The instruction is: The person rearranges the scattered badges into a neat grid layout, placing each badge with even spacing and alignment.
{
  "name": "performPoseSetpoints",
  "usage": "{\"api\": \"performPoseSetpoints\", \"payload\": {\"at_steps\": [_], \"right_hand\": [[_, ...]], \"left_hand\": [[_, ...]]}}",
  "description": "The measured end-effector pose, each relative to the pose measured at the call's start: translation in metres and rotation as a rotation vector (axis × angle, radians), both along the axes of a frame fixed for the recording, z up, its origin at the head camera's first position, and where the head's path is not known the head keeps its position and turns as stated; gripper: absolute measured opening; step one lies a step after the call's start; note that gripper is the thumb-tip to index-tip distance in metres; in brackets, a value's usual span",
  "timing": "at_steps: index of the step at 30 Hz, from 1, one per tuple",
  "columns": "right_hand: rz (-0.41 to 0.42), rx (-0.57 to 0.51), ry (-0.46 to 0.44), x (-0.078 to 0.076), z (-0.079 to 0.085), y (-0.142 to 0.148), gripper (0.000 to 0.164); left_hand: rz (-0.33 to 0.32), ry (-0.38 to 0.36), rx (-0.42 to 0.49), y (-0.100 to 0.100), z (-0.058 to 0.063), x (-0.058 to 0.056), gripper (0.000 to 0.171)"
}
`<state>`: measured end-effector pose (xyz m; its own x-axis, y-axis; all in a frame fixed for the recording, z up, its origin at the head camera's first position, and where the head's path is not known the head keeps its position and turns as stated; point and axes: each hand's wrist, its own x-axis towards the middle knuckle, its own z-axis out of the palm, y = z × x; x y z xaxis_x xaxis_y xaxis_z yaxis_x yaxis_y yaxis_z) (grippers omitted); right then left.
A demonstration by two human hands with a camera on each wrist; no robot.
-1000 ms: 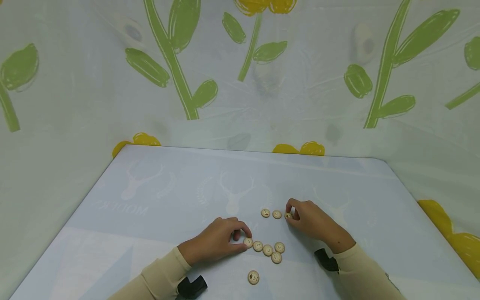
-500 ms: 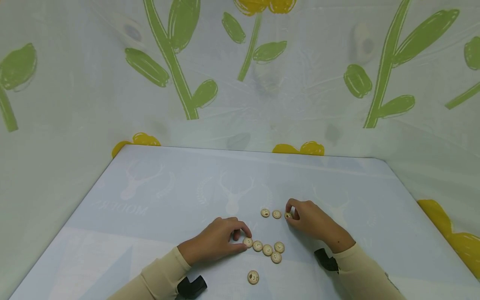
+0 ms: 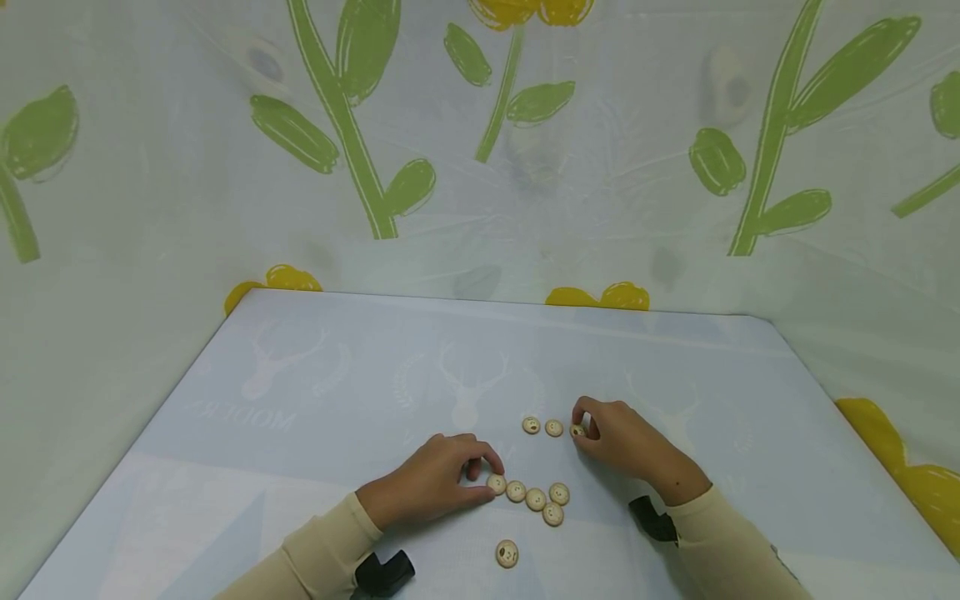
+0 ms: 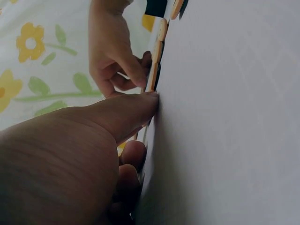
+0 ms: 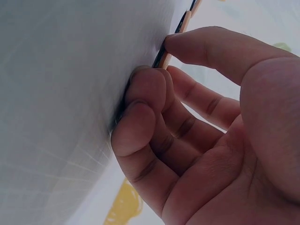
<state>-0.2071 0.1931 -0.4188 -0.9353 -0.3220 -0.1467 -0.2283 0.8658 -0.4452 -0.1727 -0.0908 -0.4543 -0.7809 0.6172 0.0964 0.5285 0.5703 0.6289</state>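
Observation:
In the head view my left hand (image 3: 435, 479) pinches a small round wooden disc (image 3: 497, 484) between thumb and forefinger, flat on the table. That disc heads a touching chain of several like discs (image 3: 536, 500), which bends near its right end. Farther back, my right hand (image 3: 626, 437) grips another wooden disc (image 3: 577, 431) by its edges, at the right end of a short row with two more (image 3: 554, 428). Small dark marks show on the discs' faces. In the right wrist view the thumb (image 5: 201, 44) presses the disc's edge (image 5: 164, 60), with the other fingers curled along the tabletop.
A lone wooden disc (image 3: 507, 554) with a larger dark mark lies nearest the front. The pale table (image 3: 360, 367) has faint deer-head prints. Behind it hangs a white sheet (image 3: 600, 208) with green leaves and yellow flowers. Black camera mounts (image 3: 385, 574) sit at both wrists.

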Motion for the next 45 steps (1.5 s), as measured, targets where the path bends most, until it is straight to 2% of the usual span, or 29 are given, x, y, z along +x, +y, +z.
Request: {"api": "performPoseSetpoints", "payload": {"at_steps": [17, 30, 45], "right_hand": [[0.017, -0.010, 0.010, 0.001, -0.001, 0.001, 0.014], [-0.018, 0.008, -0.023, 0.004, 0.004, -0.008, 0.020], [0.050, -0.032, -0.004, 0.010, 0.007, -0.016, 0.017]], "left_hand": [[-0.002, 0.007, -0.001, 0.000, -0.002, 0.001, 0.018], [0.013, -0.014, -0.013, 0.001, -0.001, 0.001, 0.018], [0.013, -0.016, -0.015, 0.000, -0.001, 0.002, 0.018]]}}
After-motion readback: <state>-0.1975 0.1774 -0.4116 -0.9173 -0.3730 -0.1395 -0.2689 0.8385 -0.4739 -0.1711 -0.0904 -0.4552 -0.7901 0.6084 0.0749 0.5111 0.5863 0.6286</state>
